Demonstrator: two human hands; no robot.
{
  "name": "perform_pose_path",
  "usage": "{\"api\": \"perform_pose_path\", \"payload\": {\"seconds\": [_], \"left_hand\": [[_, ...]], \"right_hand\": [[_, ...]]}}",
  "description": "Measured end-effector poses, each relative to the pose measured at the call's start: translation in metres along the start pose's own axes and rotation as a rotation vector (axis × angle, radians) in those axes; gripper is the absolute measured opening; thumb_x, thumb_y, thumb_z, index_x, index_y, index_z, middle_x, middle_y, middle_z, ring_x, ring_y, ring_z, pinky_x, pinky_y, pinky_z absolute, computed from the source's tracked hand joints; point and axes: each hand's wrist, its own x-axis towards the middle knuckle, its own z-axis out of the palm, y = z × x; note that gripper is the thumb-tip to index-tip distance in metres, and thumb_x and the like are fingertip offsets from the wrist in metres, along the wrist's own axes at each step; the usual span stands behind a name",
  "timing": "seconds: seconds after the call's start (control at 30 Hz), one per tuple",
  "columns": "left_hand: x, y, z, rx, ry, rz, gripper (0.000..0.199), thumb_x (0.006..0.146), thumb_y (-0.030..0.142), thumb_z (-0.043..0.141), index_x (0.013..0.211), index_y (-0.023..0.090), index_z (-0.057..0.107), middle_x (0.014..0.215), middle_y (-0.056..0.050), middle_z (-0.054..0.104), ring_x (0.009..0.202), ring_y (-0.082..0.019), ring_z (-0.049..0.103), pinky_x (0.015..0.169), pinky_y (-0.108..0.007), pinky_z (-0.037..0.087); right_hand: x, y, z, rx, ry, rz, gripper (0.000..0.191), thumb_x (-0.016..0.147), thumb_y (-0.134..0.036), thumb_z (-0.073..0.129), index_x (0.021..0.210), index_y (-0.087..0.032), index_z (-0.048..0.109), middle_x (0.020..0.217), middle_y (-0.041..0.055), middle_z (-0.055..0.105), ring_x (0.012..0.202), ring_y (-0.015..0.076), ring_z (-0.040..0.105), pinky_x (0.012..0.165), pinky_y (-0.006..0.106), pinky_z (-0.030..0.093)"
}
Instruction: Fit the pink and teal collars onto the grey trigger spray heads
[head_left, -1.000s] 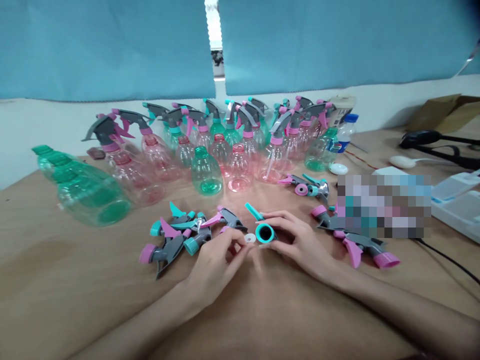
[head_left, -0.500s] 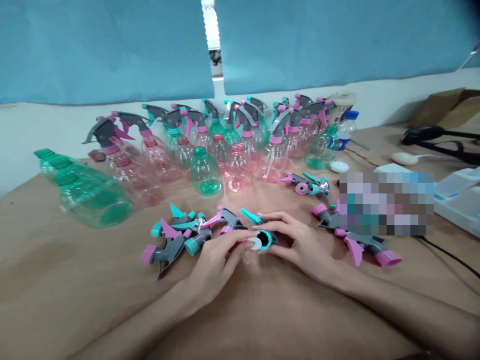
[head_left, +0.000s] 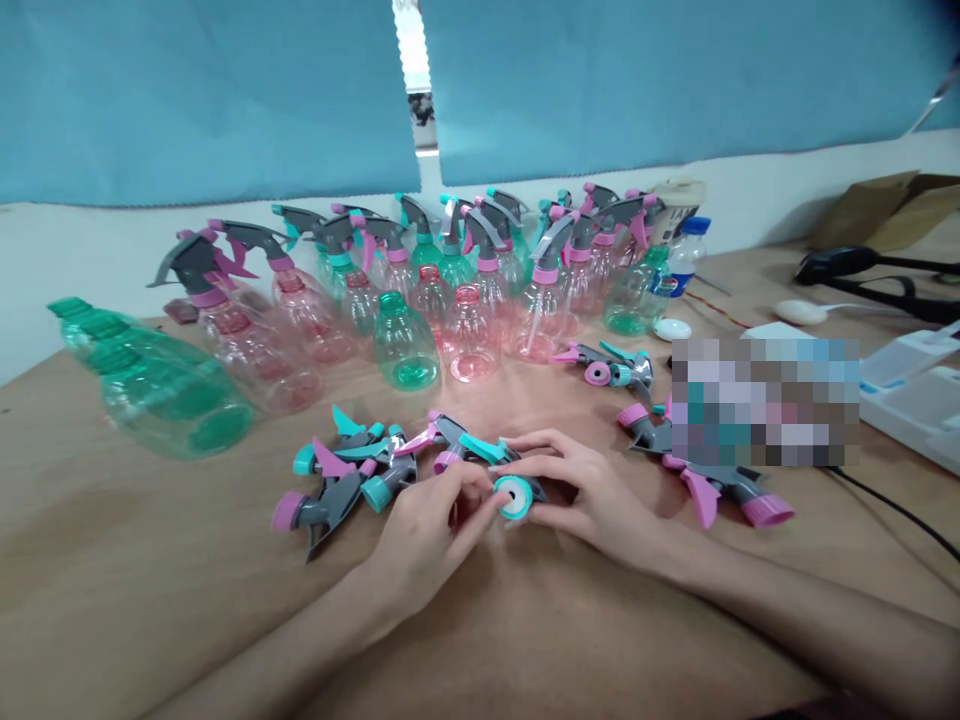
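My right hand [head_left: 581, 490] is closed around a grey spray trigger head with a teal trigger [head_left: 484, 448]. Its teal collar [head_left: 526, 510] faces me, open end up. Inside that collar lies a white washer [head_left: 513, 492] with a dark hole at its centre. My left hand [head_left: 424, 525] has its fingers curled, and its thumb tip presses on the washer's left edge. Just behind my hands lies a pink-and-grey trigger head [head_left: 448, 437]. Several loose pink and teal trigger heads [head_left: 337, 490] are piled beside my left hand.
More pink trigger heads [head_left: 765, 508] lie to the right, beside a pixelated patch. Clear pink and green bottles [head_left: 406, 345] stand behind, many with spray heads fitted. Green bottles [head_left: 180, 400] lean at the left. A blue-capped bottle [head_left: 686, 260] and a white tray [head_left: 919, 400] are at the right.
The white washer, pinched by my left hand beside the collar before, now sits inside the collar under my left thumb. The view has shifted slightly.
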Motion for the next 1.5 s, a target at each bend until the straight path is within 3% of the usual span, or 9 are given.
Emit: {"api": "perform_pose_path", "payload": {"seconds": [0.07,0.17,0.3,0.6,0.87,1.27,1.5], "left_hand": [[0.001,0.002,-0.002,0.029,0.050,0.058,0.010,0.090,0.021,0.052,0.080,0.018,0.050,0.063,0.005,0.050,0.053,-0.009,0.047,0.051,-0.020,0.041],[0.001,0.006,-0.005,0.036,0.079,0.206,0.004,0.084,0.015,0.055,0.088,0.017,0.055,0.081,-0.003,0.058,0.074,-0.014,0.056,0.069,-0.028,0.048],[0.001,0.009,-0.006,0.102,0.044,0.314,0.022,0.078,0.016,0.060,0.100,0.018,0.056,0.095,-0.007,0.064,0.087,-0.020,0.057,0.085,-0.039,0.046],[0.000,0.007,-0.002,0.180,0.108,0.350,0.020,0.077,0.022,0.060,0.098,0.019,0.061,0.092,-0.005,0.068,0.087,-0.021,0.058,0.079,-0.036,0.042],[0.003,0.010,-0.003,0.184,0.092,0.339,0.020,0.077,0.021,0.062,0.097,0.019,0.060,0.093,-0.005,0.068,0.089,-0.021,0.058,0.080,-0.036,0.042],[0.004,0.014,-0.002,0.119,-0.011,0.322,0.022,0.077,0.020,0.063,0.099,0.018,0.059,0.098,-0.005,0.067,0.092,-0.021,0.054,0.084,-0.037,0.046],[0.005,0.010,0.000,0.107,-0.057,0.446,0.016,0.080,0.012,0.057,0.095,0.015,0.058,0.093,-0.005,0.068,0.079,-0.017,0.055,0.072,-0.032,0.046]], "right_hand": [[0.000,0.000,0.000,0.004,0.002,0.001,0.036,0.081,-0.027,0.067,0.116,-0.030,0.061,0.123,0.0061,0.055,0.117,0.0217,0.053,0.098,0.042,0.046],[0.001,-0.001,-0.001,0.001,0.018,0.022,0.036,0.081,-0.026,0.067,0.116,-0.030,0.061,0.121,0.0058,0.056,0.114,0.0215,0.055,0.096,0.041,0.046],[0.001,-0.003,-0.001,0.008,0.030,0.032,0.035,0.082,-0.022,0.065,0.116,-0.029,0.061,0.119,0.0057,0.058,0.113,0.0209,0.056,0.096,0.040,0.047],[0.002,-0.002,-0.001,0.036,0.041,0.004,0.036,0.081,-0.023,0.067,0.116,-0.029,0.061,0.117,0.0054,0.059,0.111,0.0196,0.057,0.095,0.038,0.047],[0.001,-0.002,-0.001,0.045,0.038,0.004,0.037,0.080,-0.021,0.067,0.116,-0.029,0.061,0.117,0.0049,0.059,0.110,0.0189,0.057,0.095,0.038,0.047],[-0.001,0.002,0.002,-0.018,0.030,-0.038,0.030,0.083,-0.025,0.064,0.113,-0.027,0.063,0.119,0.0070,0.056,0.112,0.0206,0.055,0.095,0.040,0.048],[-0.002,-0.004,0.002,-0.059,-0.006,-0.051,0.024,0.084,-0.027,0.063,0.108,-0.024,0.065,0.114,0.0083,0.056,0.108,0.0209,0.056,0.092,0.038,0.050]]}}
